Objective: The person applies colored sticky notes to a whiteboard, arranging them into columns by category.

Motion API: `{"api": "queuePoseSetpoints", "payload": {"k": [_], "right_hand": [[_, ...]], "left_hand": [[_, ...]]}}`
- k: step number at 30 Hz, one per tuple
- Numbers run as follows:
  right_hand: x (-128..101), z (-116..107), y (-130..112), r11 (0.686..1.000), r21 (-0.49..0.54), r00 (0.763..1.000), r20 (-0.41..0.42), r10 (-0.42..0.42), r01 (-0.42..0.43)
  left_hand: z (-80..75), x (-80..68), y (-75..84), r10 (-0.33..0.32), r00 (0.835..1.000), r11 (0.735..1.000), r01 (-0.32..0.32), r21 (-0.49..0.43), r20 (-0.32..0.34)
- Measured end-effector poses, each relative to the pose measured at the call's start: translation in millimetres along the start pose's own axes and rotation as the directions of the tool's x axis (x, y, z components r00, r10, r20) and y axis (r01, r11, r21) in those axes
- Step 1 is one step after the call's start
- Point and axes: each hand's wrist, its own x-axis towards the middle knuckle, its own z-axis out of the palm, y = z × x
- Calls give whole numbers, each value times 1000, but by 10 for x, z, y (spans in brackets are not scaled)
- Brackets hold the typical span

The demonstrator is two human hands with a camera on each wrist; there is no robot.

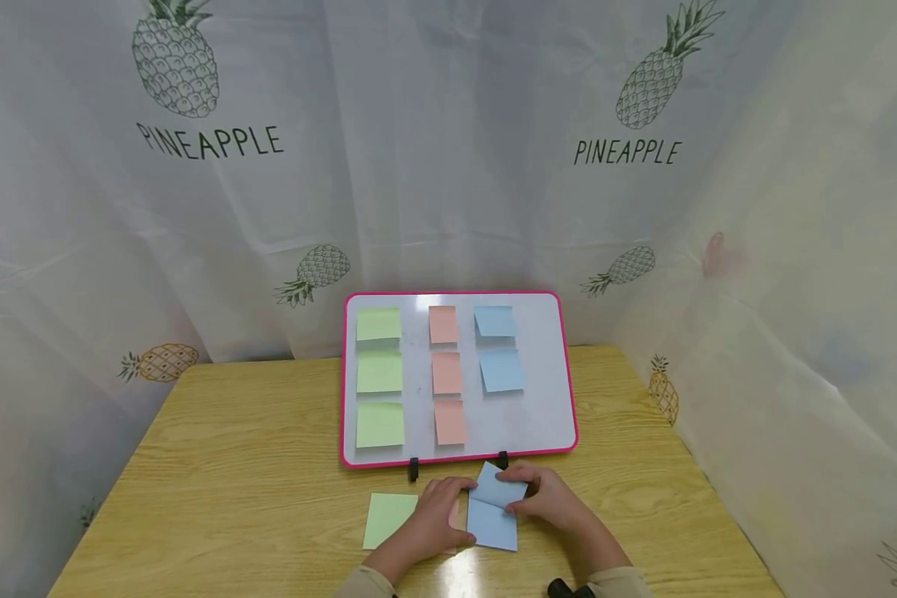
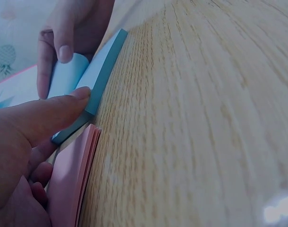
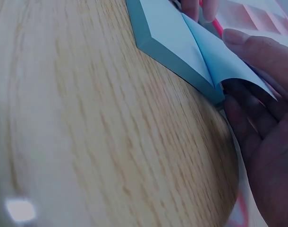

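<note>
A thick pad of blue sticky notes [image 1: 492,530] lies on the table in front of the whiteboard. My left hand [image 1: 432,522] holds the pad along its left side, thumb at the near corner and fingers toward the far end. The top blue note [image 1: 499,488] is lifted and bent back from the pad, pinched between thumb and fingers of my right hand [image 1: 555,500]. In the right wrist view, this note [image 3: 229,61] curls over the right fingers. Beneath the left hand stands a pink sticky note pad [image 2: 71,177], mostly hidden from the head view. A green pad [image 1: 389,519] lies to its left.
Behind the hands, a pink-framed whiteboard [image 1: 541,407] leans back on black stand feet [image 1: 414,470]. It carries columns of green notes [image 1: 379,371], pink notes [image 1: 446,374] and two blue notes [image 1: 502,370]. A black object [image 1: 561,589] sits by the right forearm. Printed curtains [image 1: 448,166] surround the wooden table [image 1: 254,482].
</note>
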Motion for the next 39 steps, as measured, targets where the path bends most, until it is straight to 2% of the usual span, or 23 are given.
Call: {"api": "queuePoseSetpoints", "payload": {"k": [9,22,30,36,39], "right_hand": [[-3,-18,18,999,25,999,-37,22,-21],[-11,-52,-66,994,-11,989,-100,111,-112],[-18,-73,1,998,-6,989,-130,65,-67],[-25,-75,-207,999,12,989,-139,51,-50],[-18,-80,-230,999,-7,988,-154,33,-34]], "left_hand": [[-5,2,5,9,1000,1000,-9,6,4],[3,11,-7,-10,1000,1000,10,-12,4],[7,2,5,-33,999,998,33,-48,-13],[9,10,-6,-36,999,998,36,-45,-7],[10,17,-14,-41,999,998,41,-42,0]]}}
